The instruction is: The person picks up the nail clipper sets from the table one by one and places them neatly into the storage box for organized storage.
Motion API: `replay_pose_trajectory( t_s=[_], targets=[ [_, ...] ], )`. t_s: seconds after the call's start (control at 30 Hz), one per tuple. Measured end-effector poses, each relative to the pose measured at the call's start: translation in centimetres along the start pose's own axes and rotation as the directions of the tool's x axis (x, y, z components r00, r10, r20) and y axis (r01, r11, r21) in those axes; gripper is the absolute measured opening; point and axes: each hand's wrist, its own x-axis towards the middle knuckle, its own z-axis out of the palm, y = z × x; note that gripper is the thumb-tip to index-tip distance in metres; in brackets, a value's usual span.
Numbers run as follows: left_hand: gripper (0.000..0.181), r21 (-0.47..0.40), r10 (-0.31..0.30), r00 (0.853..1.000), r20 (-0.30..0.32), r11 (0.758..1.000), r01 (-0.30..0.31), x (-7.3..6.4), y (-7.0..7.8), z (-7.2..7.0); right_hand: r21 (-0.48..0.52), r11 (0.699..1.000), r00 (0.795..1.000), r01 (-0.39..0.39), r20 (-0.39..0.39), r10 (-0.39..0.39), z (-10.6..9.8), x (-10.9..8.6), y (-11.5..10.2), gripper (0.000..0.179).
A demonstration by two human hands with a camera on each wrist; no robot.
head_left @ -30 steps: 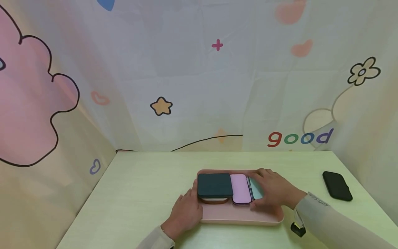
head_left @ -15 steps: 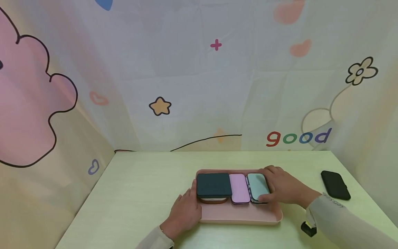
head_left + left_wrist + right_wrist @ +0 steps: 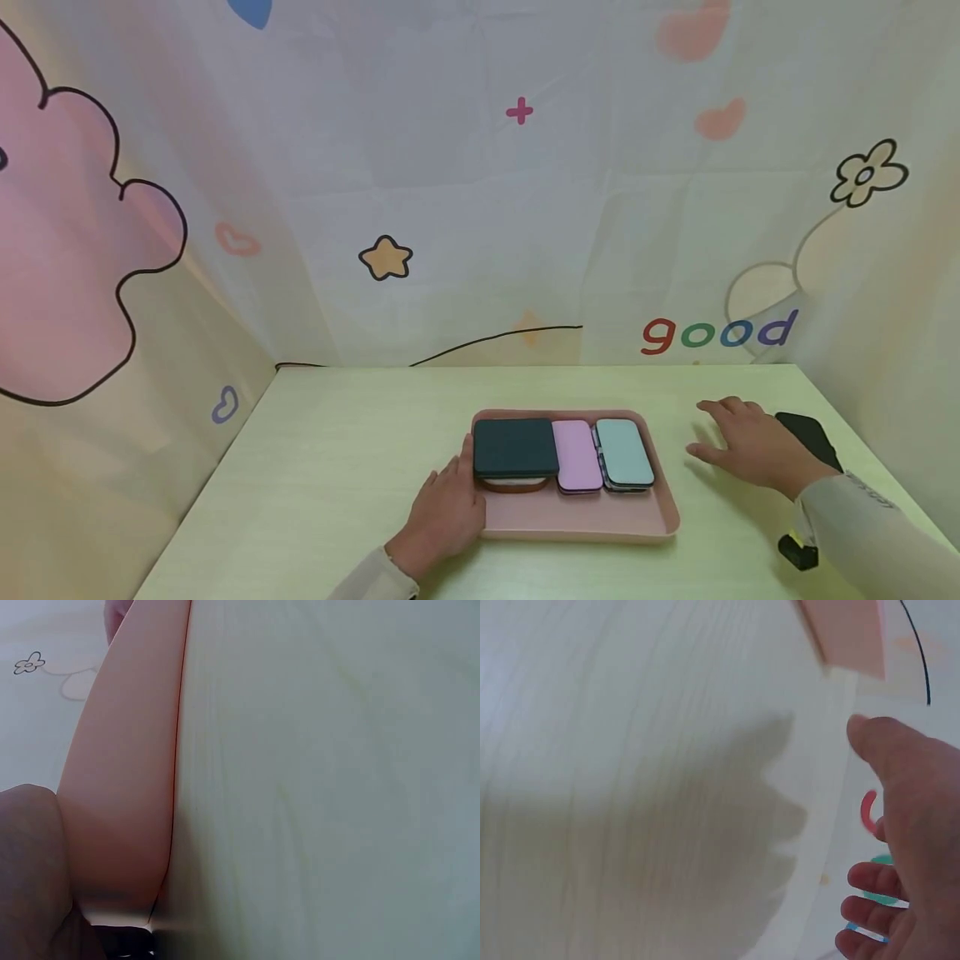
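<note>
In the head view a pink tray (image 3: 577, 521) holds a dark teal flat case (image 3: 515, 447), a lilac rounded rectangle (image 3: 577, 455) and a mint rounded rectangle (image 3: 625, 453), side by side. A brown and white edge shows from something under the dark case. My left hand (image 3: 444, 510) rests against the tray's left side, its fingers lying along the outer wall; the tray wall (image 3: 127, 765) is close up in the left wrist view. My right hand (image 3: 757, 446) hovers over the table right of the tray, fingers spread, holding nothing.
Partly behind my right hand lies a black flat rounded object (image 3: 810, 437) near the table's right edge. A printed curtain (image 3: 450, 183) hangs behind the pale table (image 3: 337, 450).
My right hand has let go of the mint rectangle and moved right, away from the tray towards the black object. The left hand stays at the tray.
</note>
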Motion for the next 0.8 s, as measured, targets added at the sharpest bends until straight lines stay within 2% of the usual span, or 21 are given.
replay_pose_trajectory(
  t_s=[0.33, 0.5, 0.63, 0.8],
  targets=[
    [0.069, -0.009, -0.005, 1.0, 0.004, 1.0, 0.005, 0.0, 0.0, 0.0, -0.097, 0.99, 0.994, -0.101, 0.022, 0.104, 1.1, -1.7, 5.7, 0.088],
    [0.07, -0.005, 0.0, 1.0, 0.004, 1.0, 0.0, 0.0, -0.1, -0.1, -0.055, 0.984, 0.984, -0.171, 0.033, 0.173, 1.3, -2.3, 7.7, 0.096],
    [0.07, -0.006, 0.003, 1.0, 0.004, 1.0, -0.003, 0.0, -0.1, 0.0, -0.011, 0.968, 0.966, -0.25, 0.067, 0.25, 1.2, -2.5, 8.5, 0.101],
    [0.069, -0.008, 0.007, 1.0, 0.003, 1.0, -0.007, 0.1, -0.2, 0.0, -0.038, 0.944, 0.931, -0.329, 0.152, 0.331, 1.0, -2.6, 9.0, 0.099]
  ],
)
